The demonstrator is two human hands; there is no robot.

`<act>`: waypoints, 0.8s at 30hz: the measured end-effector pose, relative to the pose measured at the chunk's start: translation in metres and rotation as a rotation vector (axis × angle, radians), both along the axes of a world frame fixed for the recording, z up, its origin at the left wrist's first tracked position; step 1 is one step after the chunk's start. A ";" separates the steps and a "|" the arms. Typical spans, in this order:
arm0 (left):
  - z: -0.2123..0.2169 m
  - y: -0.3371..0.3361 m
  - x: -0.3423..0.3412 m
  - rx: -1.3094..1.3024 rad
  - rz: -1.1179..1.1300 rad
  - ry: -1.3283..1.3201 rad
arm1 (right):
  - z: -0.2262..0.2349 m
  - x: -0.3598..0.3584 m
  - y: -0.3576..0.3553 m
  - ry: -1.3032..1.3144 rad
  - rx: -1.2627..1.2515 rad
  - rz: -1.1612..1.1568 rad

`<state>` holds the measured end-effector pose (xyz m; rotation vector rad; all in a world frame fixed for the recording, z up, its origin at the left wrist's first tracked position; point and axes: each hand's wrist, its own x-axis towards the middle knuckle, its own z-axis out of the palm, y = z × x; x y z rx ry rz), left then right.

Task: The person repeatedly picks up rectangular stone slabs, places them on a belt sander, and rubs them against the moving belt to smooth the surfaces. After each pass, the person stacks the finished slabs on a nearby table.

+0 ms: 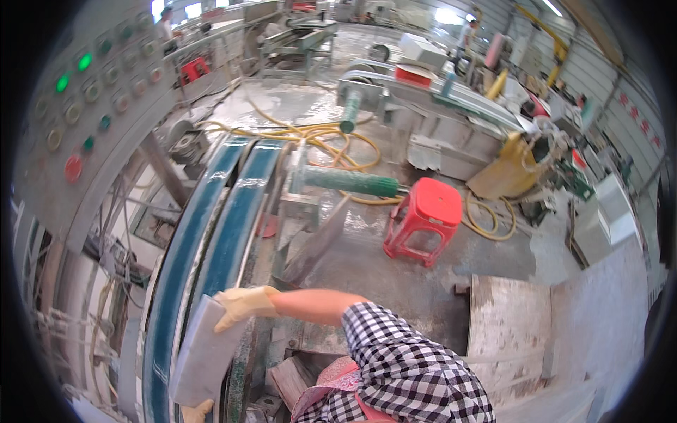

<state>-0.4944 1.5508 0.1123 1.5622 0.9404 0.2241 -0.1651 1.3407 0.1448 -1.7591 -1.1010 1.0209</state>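
Observation:
A grey, flat rectangular slab (201, 359) lies tilted over the two blue conveyor belts (236, 222) at the lower left. My right hand (243, 304), in a cream glove, grips its far end, with the fingers at the slab's edge. At the near end, close to the picture's lower rim, my left hand (197, 410) holds the slab; only part of this glove shows. The left forearm is out of the picture. A black-and-white checked sleeve covers my right upper arm.
A control panel (95, 106) with lit green buttons stands on the left. Beyond the belts are a green roller (352, 182), a red plastic stool (427, 218) and a yellow hose (352, 151) on the wet floor. Wooden boards (508, 317) stand at right; people are far off.

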 end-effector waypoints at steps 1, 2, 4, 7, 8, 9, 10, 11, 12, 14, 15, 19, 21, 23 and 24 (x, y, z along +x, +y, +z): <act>0.016 -0.013 0.002 -0.060 -0.079 0.001 | -0.009 -0.011 -0.038 0.029 0.053 -0.063; 0.028 -0.029 0.007 -0.118 -0.165 0.004 | -0.021 -0.023 -0.078 0.281 0.078 -0.135; 0.040 -0.067 0.025 -0.236 -0.338 0.015 | -0.054 -0.046 -0.150 0.097 -0.123 -0.283; 0.033 -0.138 0.070 -0.373 -0.680 0.192 | -0.108 -0.126 -0.284 0.455 -0.164 -0.880; 0.021 -0.173 0.087 -0.307 -0.719 0.271 | -0.118 -0.152 -0.333 0.484 -0.050 -0.942; 0.012 -0.205 0.094 -0.445 -0.881 0.172 | -0.122 -0.184 -0.380 0.506 -0.023 -1.005; -0.001 -0.245 0.097 -0.414 -0.993 0.083 | -0.120 -0.224 -0.426 0.487 -0.007 -1.155; -0.014 -0.288 0.107 -0.372 -1.034 0.223 | -0.113 -0.266 -0.463 0.499 -0.075 -1.350; -0.021 -0.330 0.111 -0.380 -1.122 0.249 | -0.103 -0.309 -0.492 0.487 0.153 -1.462; -0.027 -0.413 0.109 -0.412 -1.338 0.211 | -0.074 -0.401 -0.546 0.461 0.350 -1.779; -0.027 -0.450 0.103 -0.398 -1.438 0.192 | -0.061 -0.445 -0.563 0.383 0.455 -1.885; -0.032 -0.611 0.097 -0.497 -2.001 0.240 | -0.026 -0.570 -0.584 0.285 0.208 -2.518; -0.042 -0.675 0.082 -0.616 -2.151 0.270 | -0.018 -0.602 -0.588 0.326 0.454 -2.641; -0.041 -0.724 0.074 -0.567 -2.302 0.373 | -0.014 -0.626 -0.578 0.307 0.467 -2.801; -0.038 -0.740 0.070 -0.546 -2.395 0.416 | -0.015 -0.634 -0.556 0.253 0.595 -2.848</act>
